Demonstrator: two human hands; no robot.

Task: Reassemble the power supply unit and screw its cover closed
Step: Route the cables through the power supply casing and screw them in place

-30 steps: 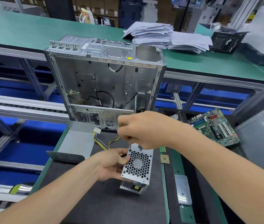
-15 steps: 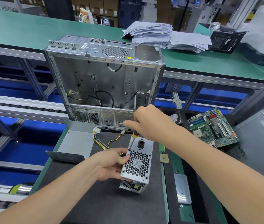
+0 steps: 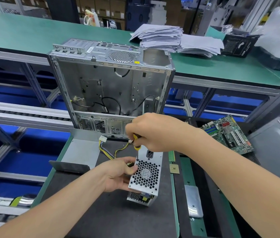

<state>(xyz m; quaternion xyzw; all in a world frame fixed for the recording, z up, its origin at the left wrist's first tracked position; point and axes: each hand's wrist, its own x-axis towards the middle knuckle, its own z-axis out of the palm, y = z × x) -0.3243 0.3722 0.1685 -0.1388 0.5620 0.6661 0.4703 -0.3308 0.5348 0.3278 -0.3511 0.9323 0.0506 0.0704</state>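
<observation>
Power supply [image 3: 145, 176] stands tilted on dark desk [image 3: 118, 220], fan grille toward camera. Left hand [image 3: 117, 174] grips its left side, fingers curled round edge. Right hand [image 3: 154, 133] has fingers closed on yellow-handled screwdriver [image 3: 137, 147]; tip at grille's upper left corner, apparently on screw, too small to confirm. Open computer case [image 3: 110, 83] stands behind. Circuit board [image 3: 228, 133] lies at right.

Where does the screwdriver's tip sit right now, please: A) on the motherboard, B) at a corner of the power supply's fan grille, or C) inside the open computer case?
B: the right hand holds the screwdriver with its tip at the upper-left corner of the power supply unit, which the left hand grips.
</observation>
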